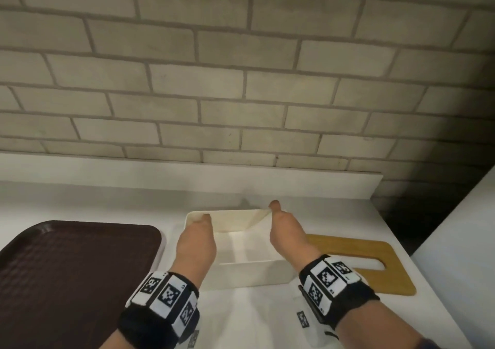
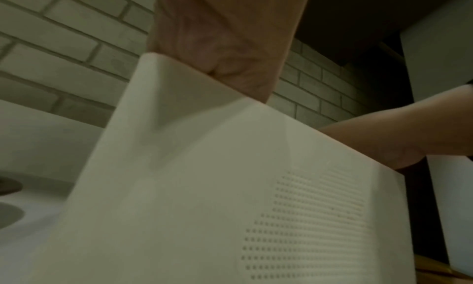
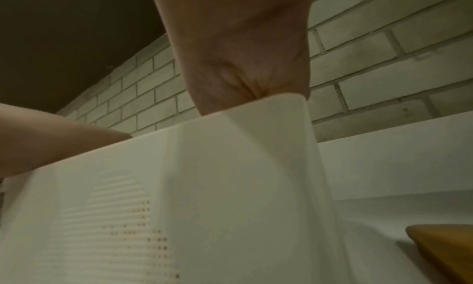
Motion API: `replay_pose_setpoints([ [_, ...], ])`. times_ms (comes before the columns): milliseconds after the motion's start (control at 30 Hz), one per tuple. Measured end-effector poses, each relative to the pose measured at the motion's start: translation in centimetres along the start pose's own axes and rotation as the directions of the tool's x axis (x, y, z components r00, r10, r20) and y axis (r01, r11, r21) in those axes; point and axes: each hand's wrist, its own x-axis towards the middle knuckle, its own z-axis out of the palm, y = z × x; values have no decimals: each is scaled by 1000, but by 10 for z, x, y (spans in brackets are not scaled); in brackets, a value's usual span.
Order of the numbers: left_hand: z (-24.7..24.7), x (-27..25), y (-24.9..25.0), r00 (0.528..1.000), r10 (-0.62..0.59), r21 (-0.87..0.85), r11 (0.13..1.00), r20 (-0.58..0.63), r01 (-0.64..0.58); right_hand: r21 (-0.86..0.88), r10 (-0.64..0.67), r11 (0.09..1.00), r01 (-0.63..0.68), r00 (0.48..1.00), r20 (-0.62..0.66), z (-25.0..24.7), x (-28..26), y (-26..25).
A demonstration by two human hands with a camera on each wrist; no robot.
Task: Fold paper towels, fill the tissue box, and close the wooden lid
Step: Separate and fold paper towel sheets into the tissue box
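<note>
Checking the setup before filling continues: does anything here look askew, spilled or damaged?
Nothing stands out. Both hands, left hand and right hand, pinch a paper towel over the open tissue box; the wooden lid lies flat beside it.

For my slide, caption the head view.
Both hands, left hand and right hand, hold a paper towel over the open tissue box.

We look down from head height toward the brick wall (image 1: 241, 80) at twelve o'clock. Our wrist cameras sit low and close, looking up the paper towel (image 2: 204, 187) toward that wall.
</note>
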Motion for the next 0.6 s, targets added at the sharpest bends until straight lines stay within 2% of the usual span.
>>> replay_pose_setpoints([
  [100,0,-2,-2,990,63,13,998,-123,-62,-87,-87,993,84,996,-35,-1,-7,-1],
  [167,0,-5,-5,964,139,86,989,-228,-122,-152,-125,983,103,982,-144,-4,-11,0],
  [200,0,-7,-9,952,127,126,987,-278,-95,-186,-105,980,69,976,-193,-5,-13,1],
  [233,-2,-9,-12,956,73,110,993,-284,-43,-199,-53,980,10,976,-212,-6,-14,4],
  [300,-5,-14,-16,979,-103,38,993,-176,111,-170,76,980,-106,982,-172,-7,-17,9],
  [333,-5,-13,-17,981,-139,38,989,-137,146,-168,106,977,-128,985,-136,-6,-19,11],
  [433,-2,-9,-18,983,-128,75,988,-128,139,-212,91,971,-112,990,-106,-2,-21,17],
  [600,-3,-3,-15,989,-108,29,993,-103,112,-291,104,947,-139,986,-133,5,-25,23],
])
